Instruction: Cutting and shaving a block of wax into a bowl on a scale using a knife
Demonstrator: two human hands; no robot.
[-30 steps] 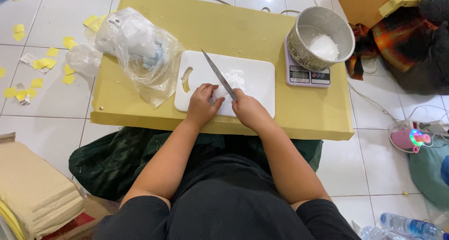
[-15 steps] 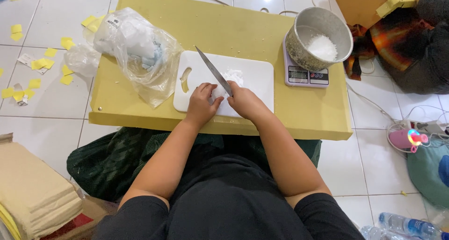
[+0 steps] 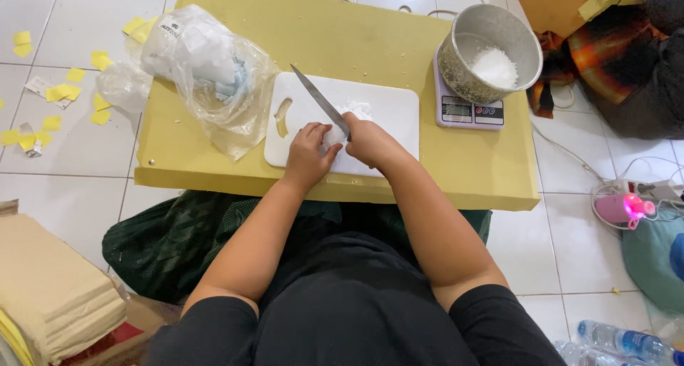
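Nearest the camera, at the front edge of the low yellow table [image 3: 456, 177], both bare hands meet on the white plastic cutting board [image 3: 388, 109]. On that board the left hand [image 3: 308, 156] presses its curled fingers onto a small white soft lump [image 3: 333, 134], holding it down. Just beside it, the right hand [image 3: 370, 139] is wrapped tight around the handle of the long steel kitchen knife [image 3: 320, 101], whose blade slants up and to the left across the board, its heel resting at the lump. A little pile of white crumbled pieces [image 3: 358, 111] lies on the board just behind the right hand. Left of the board, touching its edge, sits a crumpled clear plastic bag [image 3: 206, 74] with white and pale blue contents. Farther back on the right, a round metal pot [image 3: 488, 52] holding white crumbs stands on a small grey digital scale [image 3: 470, 111]. Beyond the table, yellow paper scraps [image 3: 60, 91] lie scattered on the white tiled floor [image 3: 71, 145].
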